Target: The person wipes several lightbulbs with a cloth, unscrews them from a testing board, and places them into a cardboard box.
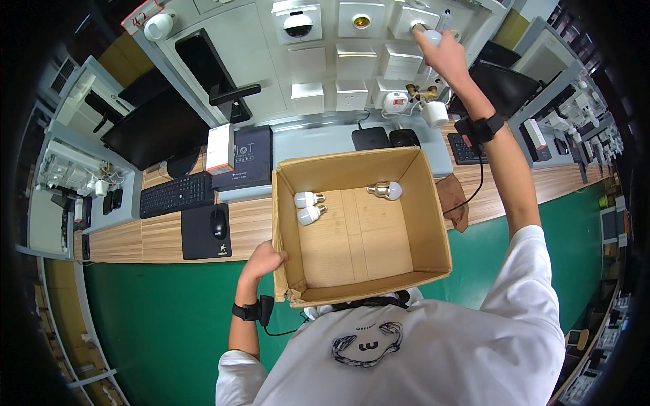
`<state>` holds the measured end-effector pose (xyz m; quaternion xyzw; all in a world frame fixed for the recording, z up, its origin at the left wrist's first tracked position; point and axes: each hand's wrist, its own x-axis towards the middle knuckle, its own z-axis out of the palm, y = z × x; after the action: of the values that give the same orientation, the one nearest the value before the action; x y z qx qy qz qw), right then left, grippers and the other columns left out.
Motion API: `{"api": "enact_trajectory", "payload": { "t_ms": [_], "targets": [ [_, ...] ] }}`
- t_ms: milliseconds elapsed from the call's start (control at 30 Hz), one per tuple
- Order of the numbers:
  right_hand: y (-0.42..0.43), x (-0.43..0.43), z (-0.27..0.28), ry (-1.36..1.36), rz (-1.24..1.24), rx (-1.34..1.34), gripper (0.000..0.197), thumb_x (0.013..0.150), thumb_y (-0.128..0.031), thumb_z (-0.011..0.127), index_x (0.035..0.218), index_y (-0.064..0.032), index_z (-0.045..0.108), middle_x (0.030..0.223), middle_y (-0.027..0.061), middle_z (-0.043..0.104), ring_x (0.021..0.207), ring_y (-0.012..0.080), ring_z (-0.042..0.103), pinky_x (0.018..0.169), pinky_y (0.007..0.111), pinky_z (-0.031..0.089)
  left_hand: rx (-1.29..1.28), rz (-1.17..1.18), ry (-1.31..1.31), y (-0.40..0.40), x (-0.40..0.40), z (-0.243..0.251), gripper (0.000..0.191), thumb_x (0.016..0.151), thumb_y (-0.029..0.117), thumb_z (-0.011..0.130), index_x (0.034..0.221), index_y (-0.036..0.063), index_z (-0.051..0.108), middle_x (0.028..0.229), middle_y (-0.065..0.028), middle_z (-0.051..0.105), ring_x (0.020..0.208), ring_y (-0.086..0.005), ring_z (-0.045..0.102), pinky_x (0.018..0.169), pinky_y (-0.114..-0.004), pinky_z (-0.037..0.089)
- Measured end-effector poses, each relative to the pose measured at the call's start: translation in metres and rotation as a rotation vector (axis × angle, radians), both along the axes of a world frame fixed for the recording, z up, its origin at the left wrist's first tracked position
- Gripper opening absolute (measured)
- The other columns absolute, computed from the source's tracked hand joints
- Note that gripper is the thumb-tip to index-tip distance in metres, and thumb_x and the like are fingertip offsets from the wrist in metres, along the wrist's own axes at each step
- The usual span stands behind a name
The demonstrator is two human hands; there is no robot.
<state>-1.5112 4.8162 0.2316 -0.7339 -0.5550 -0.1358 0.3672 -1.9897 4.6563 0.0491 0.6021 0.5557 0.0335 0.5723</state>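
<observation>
My left hand [265,260] grips the left wall of an open cardboard box [439,223], held between my body and the desk. Inside, two white light bulbs [307,199] lie together at the left, and another bulb [391,191] with a metallic body lies near the far right corner. My right hand [446,53] is raised to the upright panel, its fingers around a white bulb [432,37] whose base is at a wall-mounted socket [406,21]. To its left on the panel is a square holder with a bare bulb socket [361,21].
White switch and socket boxes [352,95] and brass valves [424,92] stick out from the panel. On the desk are a keyboard [176,194], a mouse [218,224], a dark flat box [251,157] and a white carton [220,148]. A cable hangs from my right wrist strap.
</observation>
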Motion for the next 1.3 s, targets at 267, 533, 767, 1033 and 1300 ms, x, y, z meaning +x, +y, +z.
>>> {"api": "enact_trajectory", "payload": {
  "t_ms": [267,533,767,1033,1300],
  "targets": [
    [-0.025,-0.012,0.006,-1.099,0.057,0.141,0.038,0.071,-0.016,0.064,0.108,-0.0174,0.055,0.103,0.016,0.056,0.083,0.0365,0.057,0.073,0.044,0.046,0.062,-0.001,-0.076,0.001,-0.002,-0.013,0.033,0.07,0.009,0.058,0.099,-0.0058,0.061,0.079,-0.0158,0.065,0.071,-0.0212,0.061,0.067,-0.032,0.048],
    [-0.072,-0.098,-0.023,-0.052,0.627,-0.814,0.05,0.068,-0.023,0.071,0.109,-0.0062,0.048,0.092,0.0196,0.06,0.09,0.0339,0.058,0.077,0.04,0.046,0.011,-0.036,0.034,0.002,-0.003,-0.004,0.033,0.071,0.01,0.056,0.099,-0.0058,0.061,0.077,-0.0166,0.065,0.07,-0.0231,0.062,0.068,-0.034,0.049],
    [-0.105,-0.116,-0.204,-0.474,0.795,-1.388,0.055,0.065,-0.029,0.07,0.107,0.0014,0.051,0.092,0.0208,0.062,0.092,0.0382,0.054,0.082,0.041,0.044,0.056,-0.038,-0.003,0.003,-0.001,-0.009,0.03,0.07,0.013,0.056,0.093,-0.0072,0.061,0.075,-0.0224,0.064,0.07,-0.0285,0.063,0.068,-0.036,0.049],
    [-0.137,-0.133,-0.274,-0.499,0.676,-1.535,0.05,0.074,-0.023,0.067,0.113,0.0051,0.051,0.107,0.0248,0.058,0.098,0.0363,0.059,0.076,0.041,0.051,0.122,-0.014,-0.016,-0.003,-0.005,-0.016,0.031,0.069,0.011,0.055,0.093,-0.0076,0.06,0.076,-0.0238,0.062,0.067,-0.0327,0.061,0.066,-0.038,0.048],
    [-0.143,-0.112,-0.327,-0.821,0.419,-1.594,0.037,0.075,-0.017,0.069,0.11,-0.0067,0.065,0.121,0.0137,0.057,0.104,0.0277,0.06,0.067,0.043,0.054,0.106,-0.041,0.001,-0.001,-0.007,-0.015,0.033,0.07,0.011,0.055,0.098,-0.0061,0.059,0.075,-0.0192,0.063,0.067,-0.0259,0.06,0.065,-0.035,0.048]
  ]
}}
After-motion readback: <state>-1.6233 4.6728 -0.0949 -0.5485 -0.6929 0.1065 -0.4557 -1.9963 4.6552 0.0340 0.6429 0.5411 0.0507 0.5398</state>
